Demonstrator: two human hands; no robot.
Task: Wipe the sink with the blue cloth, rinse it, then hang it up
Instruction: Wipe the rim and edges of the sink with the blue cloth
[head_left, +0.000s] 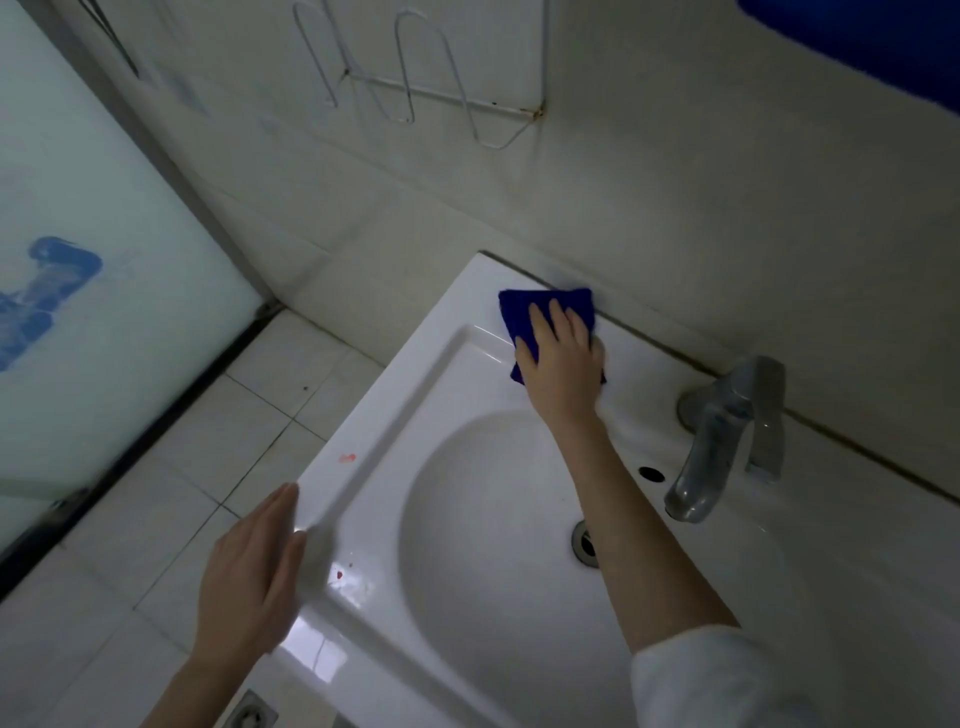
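Right hand (563, 364) flat, fingers spread wide, pressing on blue cloth (545, 312) at back-left corner of sink (395, 395), close to wall joint. Not gripping, only palm down on top, so cloth pinned btw hand and rim. Left hand (249, 577) open and flat also, holding nothing, at front-left edge of sink, maybe resting there for balance; cannot tell if really touching. Going from big to small: white tiled wall behind w/ wire rack (415, 88) high up, empty as far as seen, probably the place to hang later. Then sink basin, dry-looking, then tap (727, 441) at right side, no water running. Then drain (586, 540) in bowl, overflow hole near tap. Smallest: reddish spots (347, 458) on left rim and a few more near front-left corner, not wiped yet. Step in hand, by judgement: wiping, early part, only back rim covered. Next move probably needs dragging cloth along left rim toward spots, w/ steady pressure so cloth not slipping from under palm; bowl, rinsing, hanging all remain.
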